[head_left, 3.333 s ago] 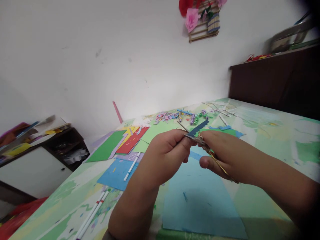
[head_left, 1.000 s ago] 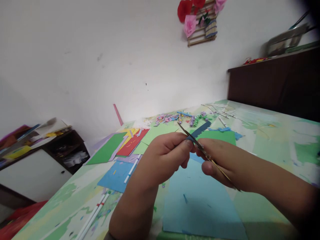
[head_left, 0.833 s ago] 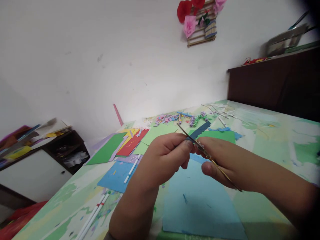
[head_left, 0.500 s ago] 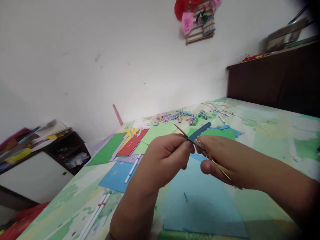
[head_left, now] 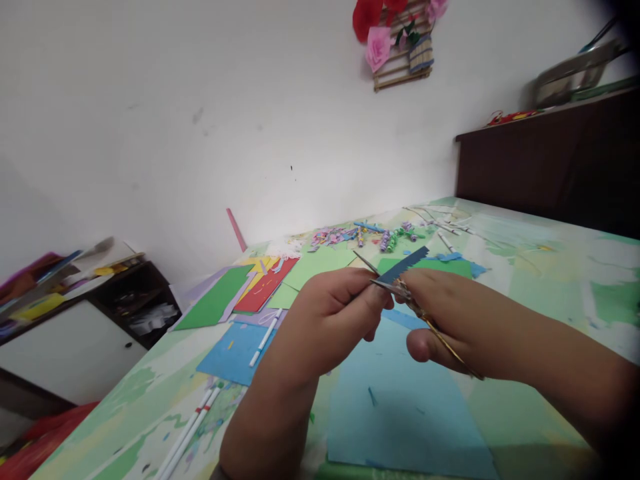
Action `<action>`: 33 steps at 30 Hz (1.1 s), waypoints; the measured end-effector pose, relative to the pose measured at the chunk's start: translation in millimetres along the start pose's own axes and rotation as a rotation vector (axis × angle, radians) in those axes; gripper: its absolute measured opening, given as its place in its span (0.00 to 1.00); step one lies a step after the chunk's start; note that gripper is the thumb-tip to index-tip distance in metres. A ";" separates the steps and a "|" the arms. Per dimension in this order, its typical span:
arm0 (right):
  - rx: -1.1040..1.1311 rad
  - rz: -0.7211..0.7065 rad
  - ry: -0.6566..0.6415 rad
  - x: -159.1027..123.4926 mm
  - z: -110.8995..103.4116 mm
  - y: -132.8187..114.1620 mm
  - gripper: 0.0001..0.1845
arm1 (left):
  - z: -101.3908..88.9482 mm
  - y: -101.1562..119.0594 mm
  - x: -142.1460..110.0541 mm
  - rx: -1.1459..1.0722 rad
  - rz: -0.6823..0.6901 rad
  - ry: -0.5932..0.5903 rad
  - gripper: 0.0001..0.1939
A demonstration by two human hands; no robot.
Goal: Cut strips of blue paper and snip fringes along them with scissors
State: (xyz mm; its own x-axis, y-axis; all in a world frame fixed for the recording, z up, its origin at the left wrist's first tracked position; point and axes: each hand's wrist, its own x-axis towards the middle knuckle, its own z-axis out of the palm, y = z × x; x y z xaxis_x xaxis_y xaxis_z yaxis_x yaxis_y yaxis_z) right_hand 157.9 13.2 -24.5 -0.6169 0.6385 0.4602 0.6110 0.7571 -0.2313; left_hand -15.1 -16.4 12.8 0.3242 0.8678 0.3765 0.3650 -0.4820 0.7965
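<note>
In the head view we count two bare hands and, between them, one pair of scissors and one dark blue paper strip [head_left: 404, 263] with a toothed edge along one side. Our left hand [head_left: 333, 313] has its fingers [head_left: 364, 310] closed, thumb against forefinger, pinching the near end of the strip. Our right hand [head_left: 447, 300] has its fingers curled round the gold-coloured handles of the scissors [head_left: 424, 316], with the thumb set apart below. The blades stand apart, and the strip runs between them just beyond our left fingertips, its far end pointing up and away to the right.

Below the hands one light blue sheet [head_left: 400, 427] lies on the tabletop [head_left: 550, 287], with at least two dark slivers [head_left: 372, 396] on it. To the left we see one white marker [head_left: 265, 339] across a blue sheet [head_left: 223, 353], two red-banded markers [head_left: 196, 429] side by side and one red sheet [head_left: 267, 287]. The scrap heap [head_left: 330, 236] at the back is too small to count. Pale marks at the bottom edge are too blurred to read.
</note>
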 end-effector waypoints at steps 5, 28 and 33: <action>-0.006 -0.010 -0.011 -0.9 -2.5 -2.6 0.34 | -1.2 0.9 0.0 0.026 0.048 -0.048 0.12; -0.067 0.140 -0.112 11.7 -9.8 -9.1 0.16 | 0.7 -3.6 5.3 0.023 -0.113 -0.002 0.09; -0.097 0.111 -0.066 9.8 -5.5 -4.0 0.16 | 1.1 -7.1 6.6 0.145 -0.048 0.072 0.11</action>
State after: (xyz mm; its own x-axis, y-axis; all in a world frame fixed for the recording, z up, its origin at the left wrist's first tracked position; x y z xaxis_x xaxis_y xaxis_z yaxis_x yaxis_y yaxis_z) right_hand 152.1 15.6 -14.4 -0.5724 0.7275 0.3783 0.7204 0.6665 -0.1918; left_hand -14.6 -7.5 9.1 0.2417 0.8942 0.3768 0.5026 -0.4475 0.7397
